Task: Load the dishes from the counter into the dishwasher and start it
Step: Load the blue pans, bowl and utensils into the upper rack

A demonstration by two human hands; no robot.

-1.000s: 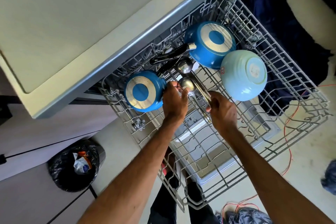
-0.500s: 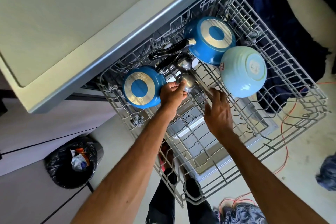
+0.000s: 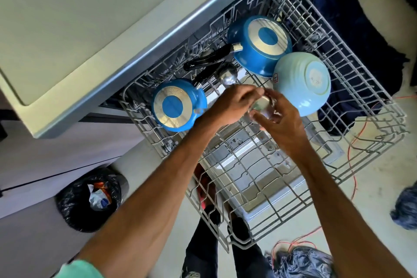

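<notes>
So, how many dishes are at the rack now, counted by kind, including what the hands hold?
Blue pans: 2
Light blue bowl: 1
Metal ladles: 2, one held between the left hand and the right hand
Total: 5

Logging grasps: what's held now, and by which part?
Left hand and right hand grip a steel ladle by its round bowl; blur hides the handle.

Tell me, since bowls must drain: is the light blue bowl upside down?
Upside down: the light blue bowl shows its foot ring on top.
</notes>
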